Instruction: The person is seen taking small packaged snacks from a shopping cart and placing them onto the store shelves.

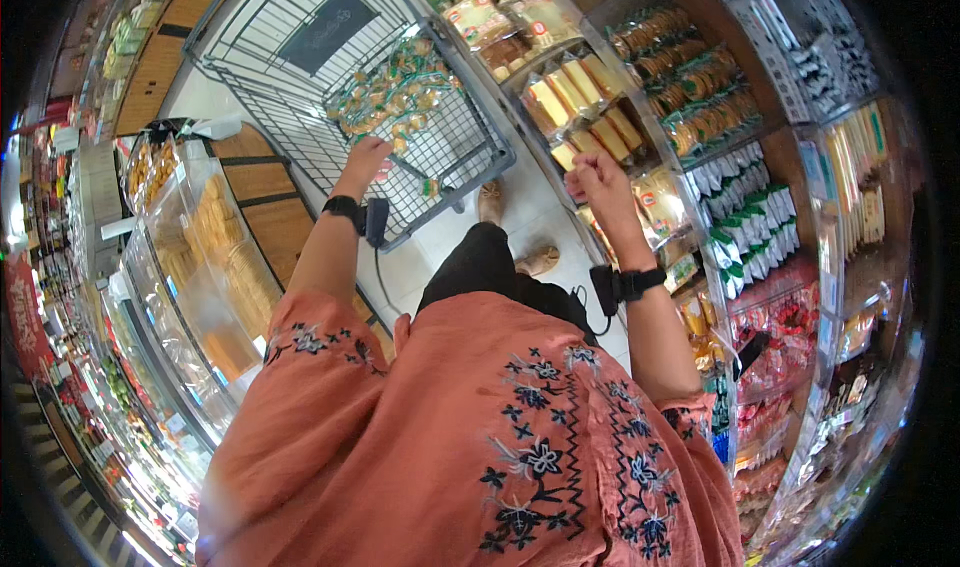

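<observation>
A wire shopping cart (480,151) stands before me, with many small clear-and-green wrapped packets (390,91) heaped at its far part. One wrapped packet (430,187) lies apart, nearer to me on the mesh. My left hand (369,163) is over the cart's near left side, close to the heap, its fingers partly curled; whether it holds anything is unclear. My right hand (598,184) is raised in front of the right shelf, near wrapped yellow cake bars (606,138), with fingers bent and no item visible in them. Both wrists wear black straps with small devices.
Shelf bins on the right hold wrapped biscuits (679,79), green-and-white packets (754,229) and red packets (780,327). At left, clear bins hold long pale baked or dried goods (232,259) beside a wooden-fronted display (279,226). My shoes (538,260) are on the tiled floor.
</observation>
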Demonstrator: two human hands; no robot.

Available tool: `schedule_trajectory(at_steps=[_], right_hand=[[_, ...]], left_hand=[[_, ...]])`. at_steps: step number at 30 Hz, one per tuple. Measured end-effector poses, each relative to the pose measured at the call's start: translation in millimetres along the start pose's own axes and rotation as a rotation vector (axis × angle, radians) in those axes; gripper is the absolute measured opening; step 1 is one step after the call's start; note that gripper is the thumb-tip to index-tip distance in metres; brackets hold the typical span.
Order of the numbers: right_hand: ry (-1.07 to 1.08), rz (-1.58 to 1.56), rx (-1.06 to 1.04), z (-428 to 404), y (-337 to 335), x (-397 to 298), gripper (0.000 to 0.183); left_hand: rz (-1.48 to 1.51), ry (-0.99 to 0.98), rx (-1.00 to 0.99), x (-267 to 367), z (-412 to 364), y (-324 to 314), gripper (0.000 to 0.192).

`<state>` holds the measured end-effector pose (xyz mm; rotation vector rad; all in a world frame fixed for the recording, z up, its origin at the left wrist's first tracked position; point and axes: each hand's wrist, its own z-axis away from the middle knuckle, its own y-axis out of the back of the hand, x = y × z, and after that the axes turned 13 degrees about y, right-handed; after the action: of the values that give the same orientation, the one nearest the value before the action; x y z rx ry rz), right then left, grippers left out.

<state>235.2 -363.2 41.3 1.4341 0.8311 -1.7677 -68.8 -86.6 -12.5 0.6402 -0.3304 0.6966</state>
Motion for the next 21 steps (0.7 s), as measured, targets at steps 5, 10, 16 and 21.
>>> schedule_trajectory(at_steps=[5,10,16,21], right_hand=[[-0.185,-0.054,-0.131,0.7,-35.9,-0.3,0.02],[-0.321,-0.115,-0.1,-14.3,-66.5,9.1,0.021],[-0.439,-0.169,-0.098,-40.9,-112.6,21.0,0.018],[-0.517,-0.156,-0.119,-60.2,-138.8,19.6,0.02]], left_hand=[[-0.456,-0.087,0.172,-55.2,-108.7,35.7,0.044],[-0.561,-0.189,0.225,-43.2,-143.6,0.7,0.042],[-0.521,-0.03,0.207,-42.6,-176.7,-18.9,0.064],[-0.377,0.249,0.213,-57.3,-211.9,-33.6,0.09]])
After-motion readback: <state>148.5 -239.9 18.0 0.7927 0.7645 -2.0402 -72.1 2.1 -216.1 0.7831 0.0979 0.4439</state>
